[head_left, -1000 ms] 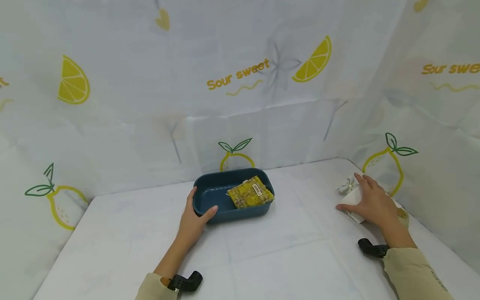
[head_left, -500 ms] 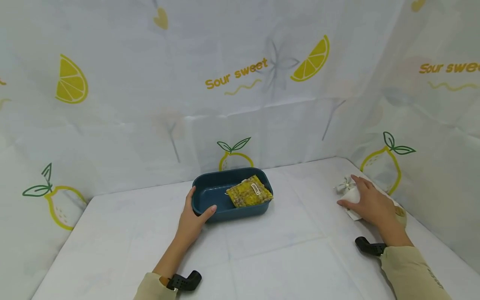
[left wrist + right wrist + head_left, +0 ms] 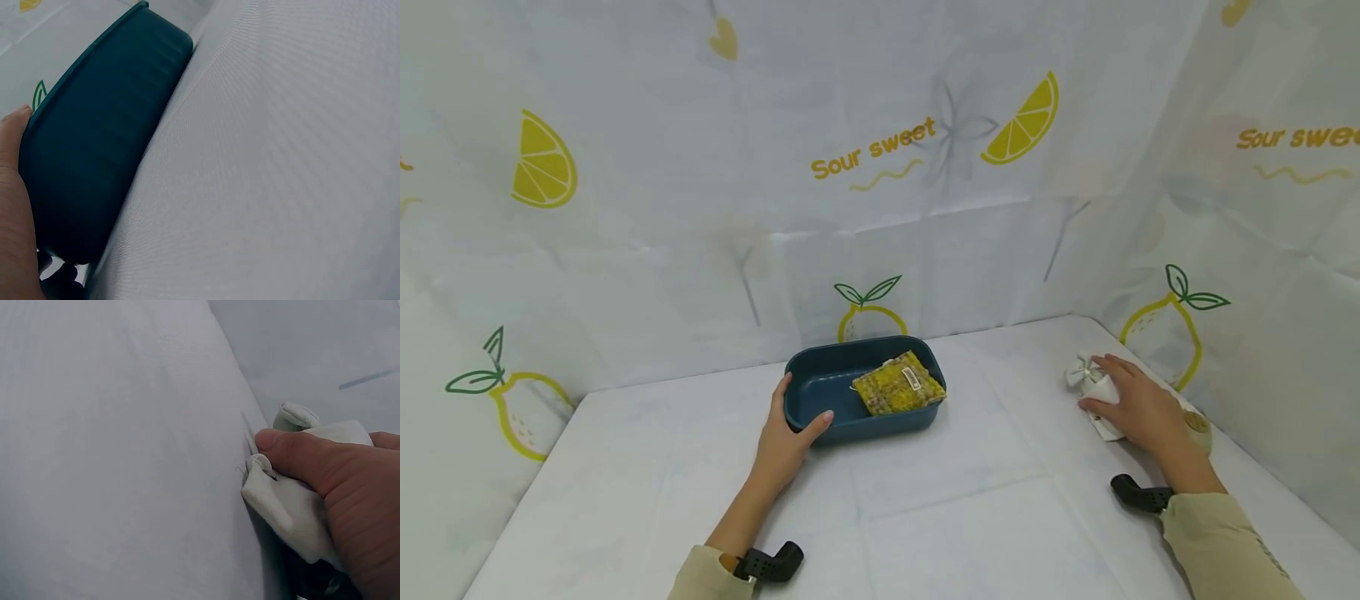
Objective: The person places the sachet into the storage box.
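A dark blue rectangular basin stands on the white-covered table. My left hand holds its left end, thumb over the front rim and fingers round the far side; the left wrist view shows the basin's outer wall beside the thumb. Inside the basin, at its right, lies a yellow patterned packet with a small white label. Over at the right, my right hand grips a white cloth pouch with a gathered, tied end. In the right wrist view the thumb presses into the pouch's folded cloth; the fingers are mostly hidden.
A beige rounded object sits behind the right wrist, partly covered by it. White lemon-printed sheets rise behind the table and along its right side. Each wrist wears a black camera band.
My right hand has closed from a spread pose onto the white pouch, bunching its cloth. The left hand, basin and packet stay where they were.
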Demonstrator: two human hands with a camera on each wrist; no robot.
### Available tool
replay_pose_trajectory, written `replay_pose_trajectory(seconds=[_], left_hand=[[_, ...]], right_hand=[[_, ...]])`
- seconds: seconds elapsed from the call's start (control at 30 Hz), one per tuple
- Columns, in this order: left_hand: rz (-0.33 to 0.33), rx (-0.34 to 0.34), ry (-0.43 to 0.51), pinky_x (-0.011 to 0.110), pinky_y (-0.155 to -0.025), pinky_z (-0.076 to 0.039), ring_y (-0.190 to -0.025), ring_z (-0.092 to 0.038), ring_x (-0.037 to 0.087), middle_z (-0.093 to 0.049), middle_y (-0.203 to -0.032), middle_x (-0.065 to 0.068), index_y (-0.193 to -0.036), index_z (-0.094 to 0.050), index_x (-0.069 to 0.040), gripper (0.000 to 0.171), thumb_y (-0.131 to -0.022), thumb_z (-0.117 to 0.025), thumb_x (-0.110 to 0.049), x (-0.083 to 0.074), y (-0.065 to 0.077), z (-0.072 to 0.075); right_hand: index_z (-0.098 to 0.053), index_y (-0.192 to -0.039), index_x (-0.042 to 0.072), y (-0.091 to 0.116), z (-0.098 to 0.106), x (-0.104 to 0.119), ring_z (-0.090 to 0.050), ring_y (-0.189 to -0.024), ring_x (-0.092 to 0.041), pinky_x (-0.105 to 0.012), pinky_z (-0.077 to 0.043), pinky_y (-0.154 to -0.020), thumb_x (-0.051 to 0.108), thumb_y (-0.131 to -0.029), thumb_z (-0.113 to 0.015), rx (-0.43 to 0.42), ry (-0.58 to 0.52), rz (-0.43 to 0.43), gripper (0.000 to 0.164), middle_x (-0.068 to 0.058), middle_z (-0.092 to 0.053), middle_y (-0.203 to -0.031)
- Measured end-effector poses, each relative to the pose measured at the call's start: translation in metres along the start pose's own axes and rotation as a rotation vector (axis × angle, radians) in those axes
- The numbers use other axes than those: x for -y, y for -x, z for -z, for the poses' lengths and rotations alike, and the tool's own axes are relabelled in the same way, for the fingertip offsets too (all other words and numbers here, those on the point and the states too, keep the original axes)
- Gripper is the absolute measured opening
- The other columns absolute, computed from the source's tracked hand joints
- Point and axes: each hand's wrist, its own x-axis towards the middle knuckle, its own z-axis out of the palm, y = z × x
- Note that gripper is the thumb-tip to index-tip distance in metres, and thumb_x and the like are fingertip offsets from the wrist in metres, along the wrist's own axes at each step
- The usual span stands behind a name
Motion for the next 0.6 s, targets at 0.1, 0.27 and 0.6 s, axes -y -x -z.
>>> replay_pose_trajectory(seconds=[0.1,0.27,0.6], left_hand=[[0.003,0.003,-0.003,0.068,-0.116,-0.030,-0.152,-0.027,0.044,-0.020,-0.169,0.018,-0.163,-0.013,-0.028,0.095,-0.090,-0.069,-0.054,-0.001,0.001,0.001],[0.003,0.003,0.003,0.069,-0.117,-0.028,-0.153,-0.026,0.044,-0.020,-0.169,0.018,-0.163,-0.013,-0.027,0.095,-0.090,-0.069,-0.054,-0.002,0.001,0.002],[0.008,0.007,0.006,0.068,-0.117,-0.028,-0.153,-0.025,0.045,-0.019,-0.169,0.018,-0.163,-0.013,-0.028,0.096,-0.090,-0.069,-0.054,-0.002,0.002,0.001]], right_hand=[[-0.041,-0.150,0.004,0.000,-0.002,0.002,-0.045,-0.126,-0.061,-0.072,-0.041,-0.095,0.033,-0.086,-0.079,-0.053,-0.033,0.021,0.080,-0.034,-0.043,-0.148],[-0.046,-0.146,0.001,-0.001,-0.002,0.010,-0.044,-0.130,-0.057,-0.069,-0.038,-0.102,0.019,-0.087,-0.078,-0.144,-0.111,0.072,0.069,-0.033,-0.046,-0.147],[-0.058,-0.135,0.000,0.001,0.013,0.029,-0.060,-0.112,-0.054,-0.064,-0.049,-0.084,0.001,-0.085,-0.077,-0.318,-0.131,0.129,0.053,-0.034,-0.062,-0.128]])
